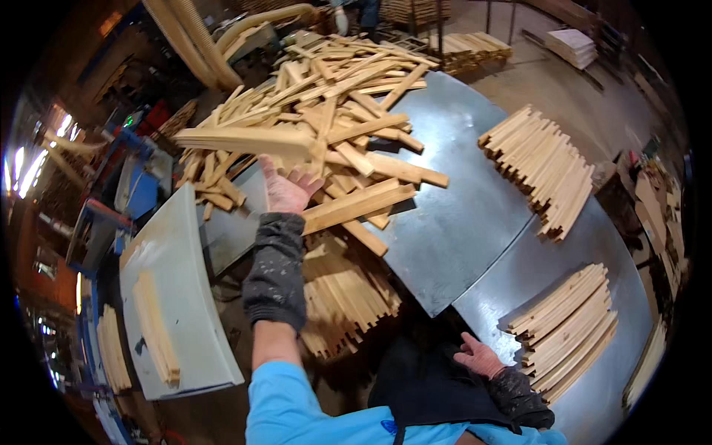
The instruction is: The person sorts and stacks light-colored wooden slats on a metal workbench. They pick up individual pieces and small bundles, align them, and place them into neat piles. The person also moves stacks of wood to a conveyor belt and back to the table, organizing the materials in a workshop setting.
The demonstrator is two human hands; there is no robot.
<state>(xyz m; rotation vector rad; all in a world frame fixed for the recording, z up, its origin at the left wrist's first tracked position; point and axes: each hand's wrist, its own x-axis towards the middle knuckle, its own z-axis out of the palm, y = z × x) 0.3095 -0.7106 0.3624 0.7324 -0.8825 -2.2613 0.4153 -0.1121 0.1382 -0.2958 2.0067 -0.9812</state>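
Upper left of the frame: wooden strip (245,142) above my left grip (291,190), which is spread palm-up, perhaps to support it; contact unclear. Lower right: my right grip (480,359) near the bench (486,305) edge, perhaps for balance; closure, cannot tell.

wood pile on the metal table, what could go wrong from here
The pile is a loose, criss-crossed heap, so disturbing one stick could make others slide. The left hand is bare and right by a long board, so a splinter or pinch seems possible. The right sleeve is close beside the near stack and might knock its sticks out of line.
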